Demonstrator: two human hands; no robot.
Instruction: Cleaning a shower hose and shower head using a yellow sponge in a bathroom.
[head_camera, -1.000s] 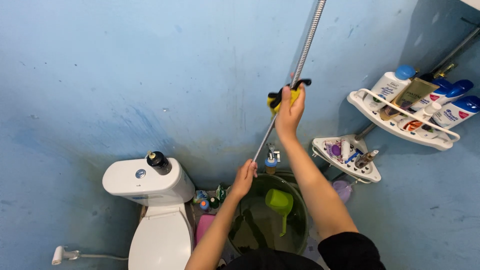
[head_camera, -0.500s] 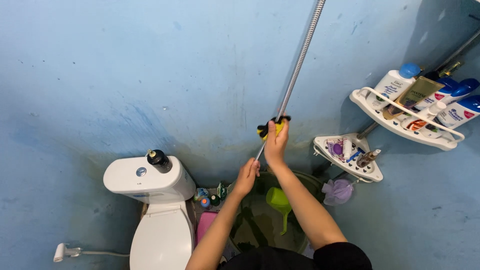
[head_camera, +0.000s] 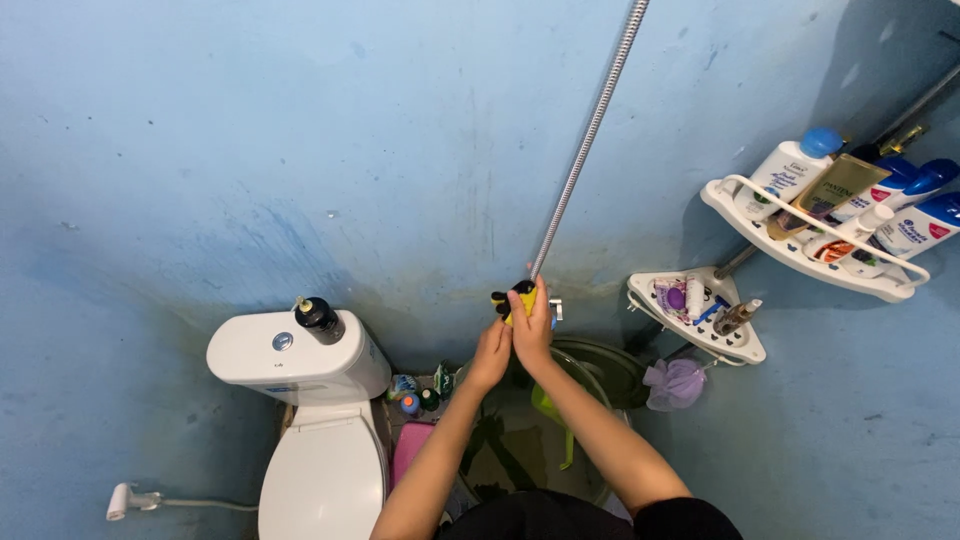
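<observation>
A yellow-and-black sponge (head_camera: 518, 299) is gripped in the closed right hand (head_camera: 531, 325) against the low end of the metal shower hose (head_camera: 585, 143). The left hand (head_camera: 491, 355), just beside it, is curled; what it grips cannot be told. A green bucket (head_camera: 600, 362) stands below.

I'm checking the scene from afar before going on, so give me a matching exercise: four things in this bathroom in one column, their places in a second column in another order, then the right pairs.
Things:
1. yellow and black cloth
2. dark bottle
3. purple mesh sponge
4. green dipper

Places:
A. on top of the toilet tank
B. inside the bucket
C. in the right hand, wrapped on the metal hose
D. hanging below the lower corner shelf

Pairs: 1-C, 2-A, 3-D, 4-B
</observation>
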